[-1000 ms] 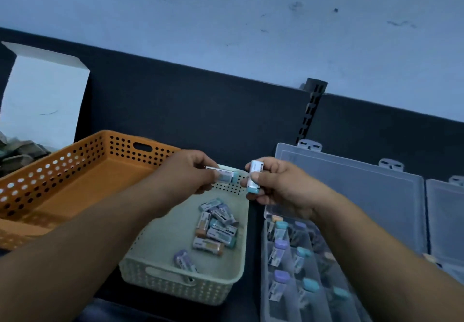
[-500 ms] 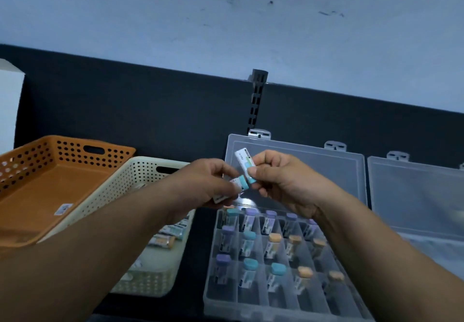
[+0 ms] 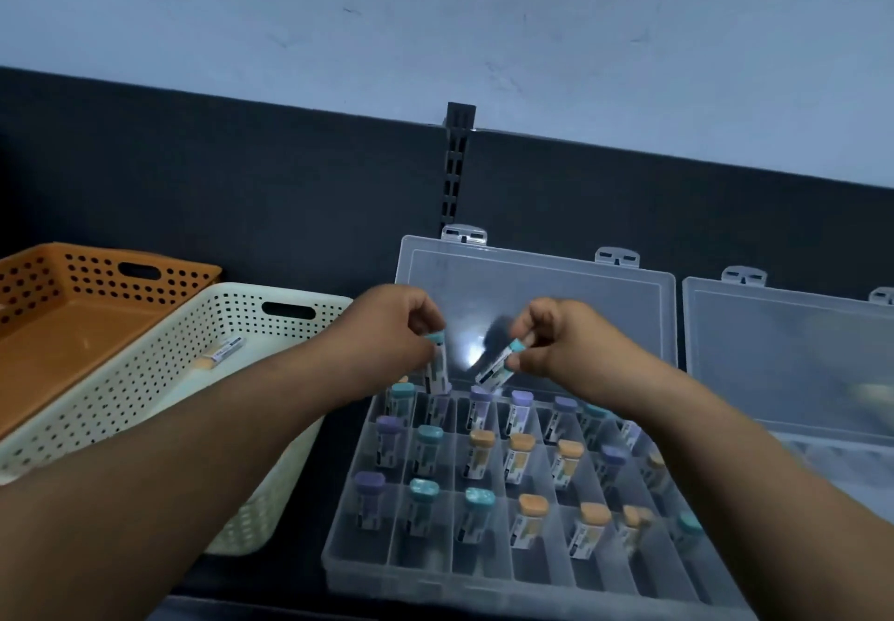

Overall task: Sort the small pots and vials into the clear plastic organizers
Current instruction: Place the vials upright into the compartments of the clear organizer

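Both hands have parted since half a second ago, when they met over one spot, and each now carries its own vial down toward the back row of the clear organizer (image 3: 358, 531).

Nearest the camera, the organizer's front row holds upright vials with purple, teal and orange caps, one to a compartment; the middle row behind it is filled likewise. Over the organizer's back row, the left hand (image 3: 387, 335) has its fingers closed around a teal-capped vial (image 3: 437, 361), held nearly upright with its base just above the back-left compartments. Right of it, the right hand (image 3: 556, 344) pinches a second teal-capped vial (image 3: 498, 368), tilted with its cap up toward the fingers, also above the back row.

Left of the organizer stands a cream basket (image 3: 145, 378) with one orange-capped vial (image 3: 220, 354) lying inside. Farther left is an orange basket (image 3: 63, 330).

Behind the hands the organizer's lid (image 3: 580, 310) stands open against the dark back panel (image 3: 242, 185). Right of the organizer, a second clear organizer (image 3: 798, 354) is open as well.
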Available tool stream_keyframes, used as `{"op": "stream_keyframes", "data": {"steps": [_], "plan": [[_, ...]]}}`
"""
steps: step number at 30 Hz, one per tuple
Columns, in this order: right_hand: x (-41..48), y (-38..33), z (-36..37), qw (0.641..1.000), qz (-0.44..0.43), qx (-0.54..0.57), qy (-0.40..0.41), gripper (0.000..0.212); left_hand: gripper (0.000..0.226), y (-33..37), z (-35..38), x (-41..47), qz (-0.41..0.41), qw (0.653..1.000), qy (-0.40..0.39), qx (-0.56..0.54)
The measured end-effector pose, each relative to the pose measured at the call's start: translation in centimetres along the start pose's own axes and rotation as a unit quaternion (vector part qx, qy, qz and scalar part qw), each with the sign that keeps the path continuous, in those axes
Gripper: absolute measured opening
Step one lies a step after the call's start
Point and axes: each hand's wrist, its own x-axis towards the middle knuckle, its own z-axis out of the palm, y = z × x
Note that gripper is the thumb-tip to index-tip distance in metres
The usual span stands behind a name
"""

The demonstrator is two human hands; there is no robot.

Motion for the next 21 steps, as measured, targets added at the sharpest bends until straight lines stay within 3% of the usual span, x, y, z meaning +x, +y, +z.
{"op": "stream_keyframes", "data": {"steps": [4, 11, 21], "plan": [[0.4, 0.4, 1.0, 0.996, -0.032, -0.082, -0.020, 0.019, 0.028, 0.1, 0.7, 0.5, 0.017, 0.993, -0.019, 0.114], [0.7, 1.1, 2.9, 0.978, -0.069, -0.195, -0.034, 0.015, 0.018, -0.3, 1.1, 0.7, 0.050, 0.976, -0.052, 0.205], [0.7, 1.6, 4.3, 0.967, -0.084, -0.238, -0.029, 0.013, 0.018, -1.3, 1.6, 1.2, 0.099, 0.972, -0.048, 0.207]]}}
